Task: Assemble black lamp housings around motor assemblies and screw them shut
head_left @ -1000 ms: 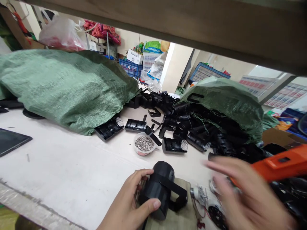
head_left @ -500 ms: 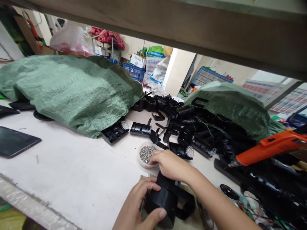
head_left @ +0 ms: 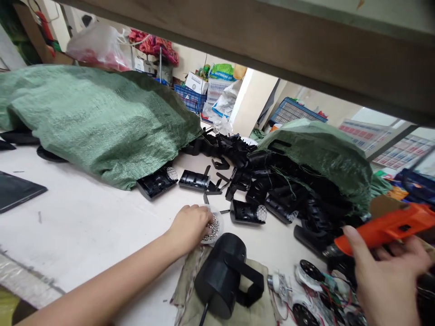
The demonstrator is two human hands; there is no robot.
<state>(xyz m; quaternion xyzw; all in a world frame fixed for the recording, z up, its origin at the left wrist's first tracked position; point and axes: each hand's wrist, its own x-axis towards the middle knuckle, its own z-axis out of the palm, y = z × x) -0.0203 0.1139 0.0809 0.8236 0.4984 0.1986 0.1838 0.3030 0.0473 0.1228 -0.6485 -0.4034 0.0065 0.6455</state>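
My left hand is curled over a small white bowl and reaches in among its small metal screws. Its fingers are partly hidden. Just below stands a black cylindrical lamp housing with a U-shaped bracket, resting on a burlap cloth and touched by neither hand. At the far right, my right hand grips an orange electric screwdriver around its body. Wired round LED boards lie just left of that hand.
Several black housings and brackets lie across the white bench, with a larger black pile beyond. Green woven sacks cover parts of the bench. A dark tablet lies at left. A wooden beam crosses overhead.
My left hand has let go of the lamp housing, now standing on the cloth, and moved to the bowl. My right hand has left the bowl and taken the orange screwdriver.
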